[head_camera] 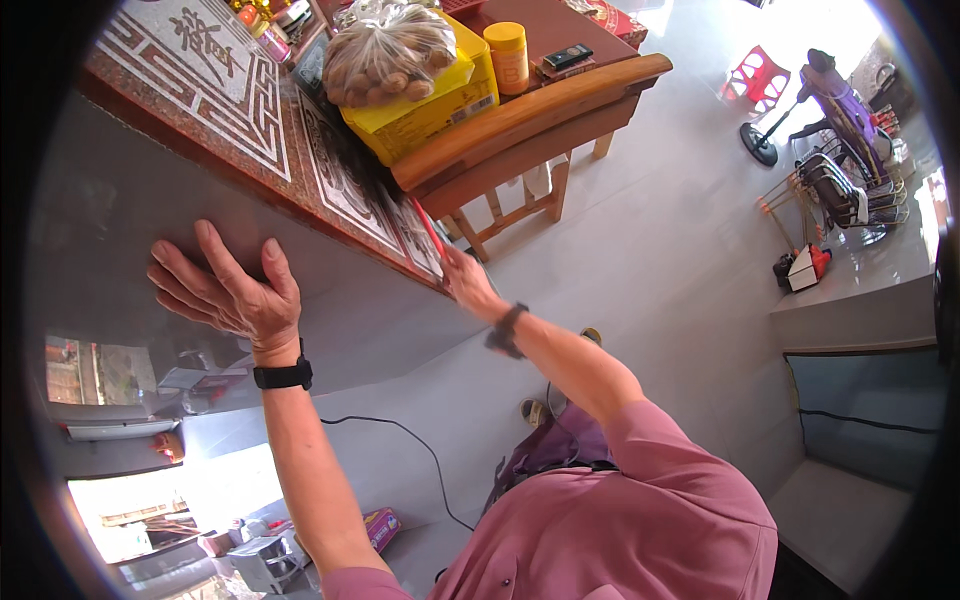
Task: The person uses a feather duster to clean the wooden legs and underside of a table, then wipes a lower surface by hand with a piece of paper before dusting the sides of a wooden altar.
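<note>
My left hand (236, 289), fingers spread and holding nothing, is over a glossy grey surface (330, 277); whether it touches is hard to tell. My right hand (469, 283) grips a thin red handle (429, 229), whose far end disappears behind the wooden table edge (532, 124). Beside that handle runs a reddish stone panel (296, 187) with white line patterns. Above it, a yellow box (420, 124) stands on the table, and a clear plastic bag of brown round items (390, 64) rests on the box.
A yellow-capped jar (508, 64) and a small black device (568, 56) are on the table. A wooden stool (517, 210) stands under it. A black cable (412, 435) crosses the floor. A red plastic stool (759, 81) and a purple-covered wheeled frame (840, 112) are farther right.
</note>
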Demonstrator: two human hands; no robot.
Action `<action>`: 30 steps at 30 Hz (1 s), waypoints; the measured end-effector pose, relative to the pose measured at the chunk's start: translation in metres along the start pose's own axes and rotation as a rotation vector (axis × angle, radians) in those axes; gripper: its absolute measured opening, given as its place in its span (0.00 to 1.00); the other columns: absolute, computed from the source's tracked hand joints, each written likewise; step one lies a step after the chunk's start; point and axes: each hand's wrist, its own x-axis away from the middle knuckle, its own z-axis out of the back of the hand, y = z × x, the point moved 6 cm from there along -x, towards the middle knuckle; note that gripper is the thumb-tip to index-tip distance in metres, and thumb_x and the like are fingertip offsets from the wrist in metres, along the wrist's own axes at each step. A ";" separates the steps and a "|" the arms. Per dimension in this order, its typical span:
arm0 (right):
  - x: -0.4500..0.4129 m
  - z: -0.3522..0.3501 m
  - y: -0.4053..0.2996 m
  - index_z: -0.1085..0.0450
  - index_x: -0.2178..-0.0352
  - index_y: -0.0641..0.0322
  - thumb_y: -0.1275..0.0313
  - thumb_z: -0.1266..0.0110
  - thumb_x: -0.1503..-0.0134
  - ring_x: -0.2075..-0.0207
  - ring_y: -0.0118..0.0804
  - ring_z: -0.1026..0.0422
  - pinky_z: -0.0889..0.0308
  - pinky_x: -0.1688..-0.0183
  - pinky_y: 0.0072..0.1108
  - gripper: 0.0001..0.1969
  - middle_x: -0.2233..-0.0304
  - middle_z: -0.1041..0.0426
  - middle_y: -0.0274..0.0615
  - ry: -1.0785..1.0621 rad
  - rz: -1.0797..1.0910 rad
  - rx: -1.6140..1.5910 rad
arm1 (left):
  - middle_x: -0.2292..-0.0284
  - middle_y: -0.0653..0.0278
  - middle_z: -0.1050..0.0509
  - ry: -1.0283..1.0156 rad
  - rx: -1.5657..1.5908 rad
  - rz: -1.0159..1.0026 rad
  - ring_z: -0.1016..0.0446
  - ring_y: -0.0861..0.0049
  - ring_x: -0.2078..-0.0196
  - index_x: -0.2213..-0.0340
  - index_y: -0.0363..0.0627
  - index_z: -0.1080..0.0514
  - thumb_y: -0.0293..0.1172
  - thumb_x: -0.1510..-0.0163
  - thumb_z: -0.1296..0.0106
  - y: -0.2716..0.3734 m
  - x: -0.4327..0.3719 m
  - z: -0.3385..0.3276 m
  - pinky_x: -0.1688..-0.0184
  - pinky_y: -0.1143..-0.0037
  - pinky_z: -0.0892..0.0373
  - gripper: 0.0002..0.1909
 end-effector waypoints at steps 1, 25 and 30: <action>-0.024 0.007 0.001 0.36 0.58 0.62 0.67 0.60 0.42 0.77 0.39 0.33 0.39 0.74 0.27 0.14 0.80 0.34 0.46 0.115 0.176 0.074 | 0.42 0.48 0.52 0.012 0.018 0.007 0.58 0.51 0.38 0.47 0.50 0.42 0.56 0.44 0.68 0.005 -0.002 -0.004 0.41 0.55 0.63 0.31; 0.231 0.035 -0.067 0.47 0.65 0.59 0.66 0.66 0.39 0.92 0.29 0.42 0.44 0.90 0.20 0.08 0.84 0.41 0.36 -0.377 -0.390 -0.099 | 0.43 0.51 0.49 0.041 -0.006 0.015 0.56 0.53 0.39 0.47 0.52 0.41 0.55 0.44 0.66 0.007 0.001 0.000 0.41 0.57 0.62 0.29; 0.276 0.063 -0.061 0.49 0.69 0.60 0.66 0.65 0.39 0.92 0.28 0.42 0.44 0.90 0.20 0.09 0.86 0.42 0.35 -0.470 -0.437 -0.138 | 0.43 0.52 0.49 0.043 -0.026 0.007 0.53 0.52 0.40 0.46 0.52 0.42 0.53 0.45 0.63 0.007 -0.001 0.004 0.42 0.55 0.59 0.29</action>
